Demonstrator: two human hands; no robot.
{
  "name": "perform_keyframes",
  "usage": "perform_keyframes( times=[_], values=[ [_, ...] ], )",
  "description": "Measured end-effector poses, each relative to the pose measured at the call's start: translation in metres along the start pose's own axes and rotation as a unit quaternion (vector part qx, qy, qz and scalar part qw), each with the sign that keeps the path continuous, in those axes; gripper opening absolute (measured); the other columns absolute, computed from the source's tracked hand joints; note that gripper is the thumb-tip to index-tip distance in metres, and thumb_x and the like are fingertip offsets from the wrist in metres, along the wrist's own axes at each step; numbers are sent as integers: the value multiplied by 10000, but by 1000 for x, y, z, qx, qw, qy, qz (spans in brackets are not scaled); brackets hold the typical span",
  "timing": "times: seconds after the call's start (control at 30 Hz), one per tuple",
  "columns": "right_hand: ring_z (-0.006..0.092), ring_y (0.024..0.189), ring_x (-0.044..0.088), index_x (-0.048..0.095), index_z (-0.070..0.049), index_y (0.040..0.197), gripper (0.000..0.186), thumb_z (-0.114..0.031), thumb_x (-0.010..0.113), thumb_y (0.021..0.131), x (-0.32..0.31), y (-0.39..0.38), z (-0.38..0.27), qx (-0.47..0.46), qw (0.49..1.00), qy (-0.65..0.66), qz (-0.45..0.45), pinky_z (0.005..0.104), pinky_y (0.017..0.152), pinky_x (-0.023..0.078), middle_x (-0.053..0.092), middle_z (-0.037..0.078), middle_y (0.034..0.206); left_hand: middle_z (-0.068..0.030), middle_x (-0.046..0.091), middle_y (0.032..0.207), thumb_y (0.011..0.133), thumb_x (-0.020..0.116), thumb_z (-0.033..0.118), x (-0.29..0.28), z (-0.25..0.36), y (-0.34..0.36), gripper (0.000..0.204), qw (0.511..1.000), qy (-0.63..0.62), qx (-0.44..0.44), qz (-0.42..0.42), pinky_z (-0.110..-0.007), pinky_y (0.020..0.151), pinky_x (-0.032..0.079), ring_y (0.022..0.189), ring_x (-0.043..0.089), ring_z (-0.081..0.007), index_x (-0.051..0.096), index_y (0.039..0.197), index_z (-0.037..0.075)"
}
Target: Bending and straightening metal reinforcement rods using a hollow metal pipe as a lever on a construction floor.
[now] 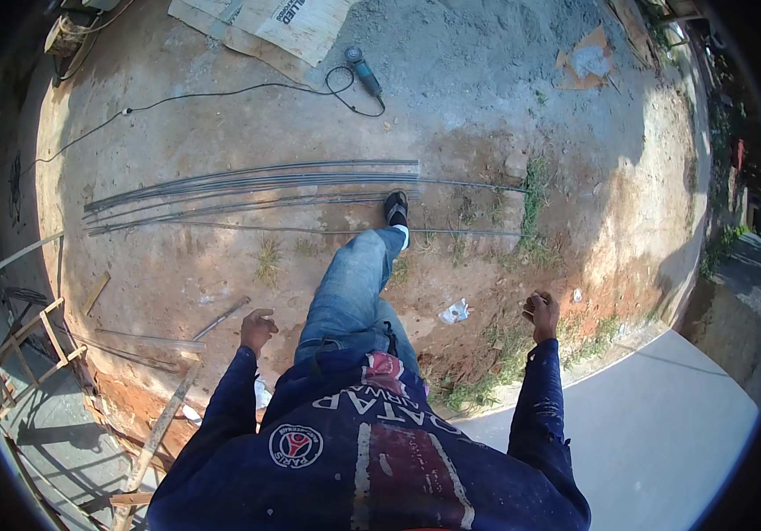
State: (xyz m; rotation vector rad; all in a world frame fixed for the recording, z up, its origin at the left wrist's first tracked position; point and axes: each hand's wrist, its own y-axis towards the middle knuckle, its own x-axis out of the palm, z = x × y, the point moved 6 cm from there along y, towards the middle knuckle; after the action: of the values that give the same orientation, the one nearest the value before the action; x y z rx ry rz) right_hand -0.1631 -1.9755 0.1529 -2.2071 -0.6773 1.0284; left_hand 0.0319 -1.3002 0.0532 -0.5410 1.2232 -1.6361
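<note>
My left hand hangs beside my left thigh with nothing visible in it, its fingers loosely bent and a little apart. Well out to the right, over the reddish ground, my right hand is half curled with a gap between thumb and fingers, and no object shows there. Neither hand touches anything. Several long thin steel bars lie side by side across the ground ahead. My dark shoe is at the right part of these bars; whether it stands on one I cannot tell.
Beyond the bars lies an angle grinder with its black cable trailing left. Paper sacks and grey sand are at the far side. A wooden frame stands at left; a pale slab borders the right.
</note>
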Motion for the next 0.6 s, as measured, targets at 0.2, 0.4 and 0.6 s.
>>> perform_keyframes(
  times=[0.2,0.4,0.6],
  values=[
    [173,771,628,558,-64,1152,271,-199,585,918,70,35,-140,-86,976,-104,-173,332,670,535,630,65,915,-56,672,747,823,607,84,58,-25,29,267,944,-298,-110,94,-272,497,475,626,661,-171,637,1086,44],
    [187,785,632,571,-58,1145,294,-193,615,888,70,120,-224,-72,930,-236,-274,355,682,535,641,82,936,-94,692,888,861,662,186,213,230,12,288,959,-204,185,68,-303,693,523,765,655,-148,654,1080,-1],
    [190,740,645,625,-46,1019,176,-118,616,859,109,290,-317,-251,791,-410,-379,354,630,523,666,94,889,-83,677,862,870,647,164,240,273,-10,305,874,-397,194,203,-275,644,494,729,644,-139,624,1129,5]
  ],
)
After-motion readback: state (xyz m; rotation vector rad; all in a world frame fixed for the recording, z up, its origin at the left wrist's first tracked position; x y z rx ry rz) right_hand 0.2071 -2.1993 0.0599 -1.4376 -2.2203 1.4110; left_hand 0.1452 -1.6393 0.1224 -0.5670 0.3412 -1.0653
